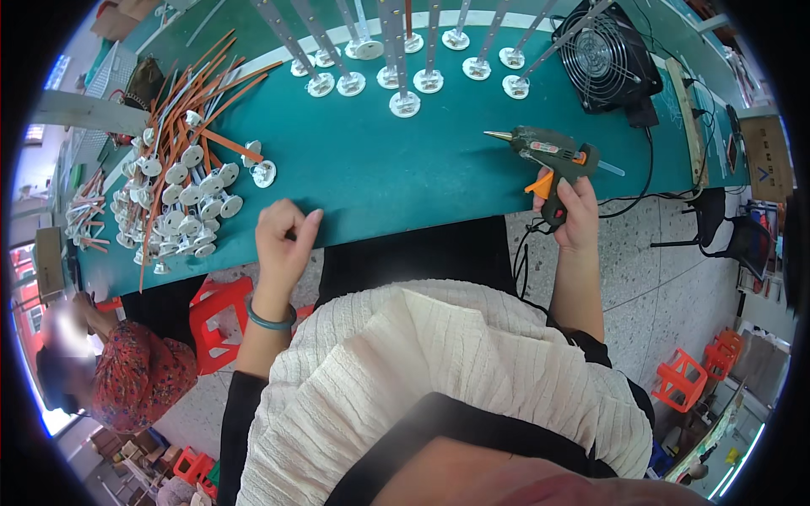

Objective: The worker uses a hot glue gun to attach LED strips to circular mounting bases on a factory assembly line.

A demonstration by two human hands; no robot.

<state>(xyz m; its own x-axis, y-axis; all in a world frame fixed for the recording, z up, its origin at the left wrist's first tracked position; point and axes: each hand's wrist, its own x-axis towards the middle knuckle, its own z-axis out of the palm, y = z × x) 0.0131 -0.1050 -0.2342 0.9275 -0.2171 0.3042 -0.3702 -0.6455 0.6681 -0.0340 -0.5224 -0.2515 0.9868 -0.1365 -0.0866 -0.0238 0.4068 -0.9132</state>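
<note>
green tabletop spreads before you; over its near edge your left hand curls into a loose fist, any contents hidden, and your right hand wraps its fingers around the glue gun, aimed left; leftward, a tangled pile of white-based strips seems left to do; farthest off, several upright strips look done

Green tabletop with heaped white-ended strips, upright rods, and a fan (black, round-grilled)
</note>
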